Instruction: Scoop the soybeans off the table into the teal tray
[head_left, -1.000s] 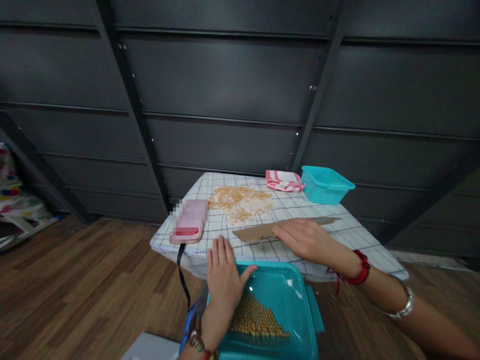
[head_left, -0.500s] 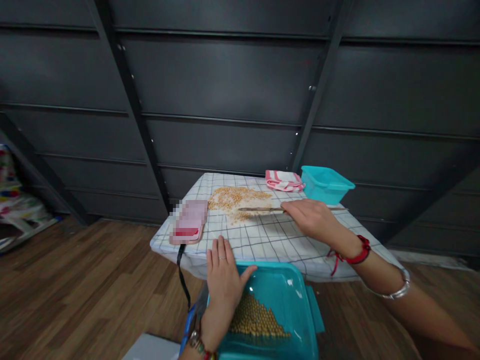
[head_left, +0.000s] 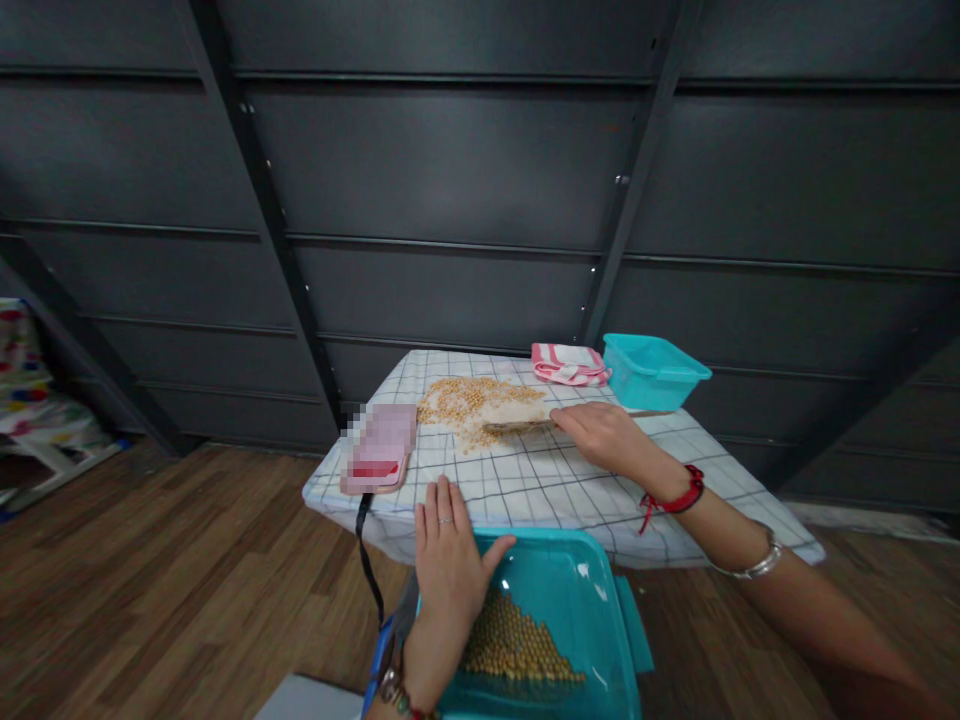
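Note:
My right hand (head_left: 600, 432) is closed around a long, thin brownish stick-like tool (head_left: 516, 426); its left end lies at a pile of soybean-like yellow beans (head_left: 457, 400) mixed with pale fine grains (head_left: 514, 411). The tool's other end shows past my hand at the right. My left hand (head_left: 448, 565) lies open with its fingers stretched, over the left rim of a teal plastic box (head_left: 577, 570), fingertips by the cloth edge. Inside the box is a heap of round golden-brown beans (head_left: 521, 640).
The table bears a white checked cloth (head_left: 510, 490). A phone in a pink case (head_left: 382, 440) with a black strap (head_left: 365, 560) lies at the left. At the back right are a folded red-and-white towel (head_left: 570, 364) and a turquoise bin (head_left: 656, 375). A dark panelled wall (head_left: 450, 170) stands behind.
My right hand and the tool have shifted slightly left, with the tool's left end now at the pale grains. My left hand stays on the box rim.

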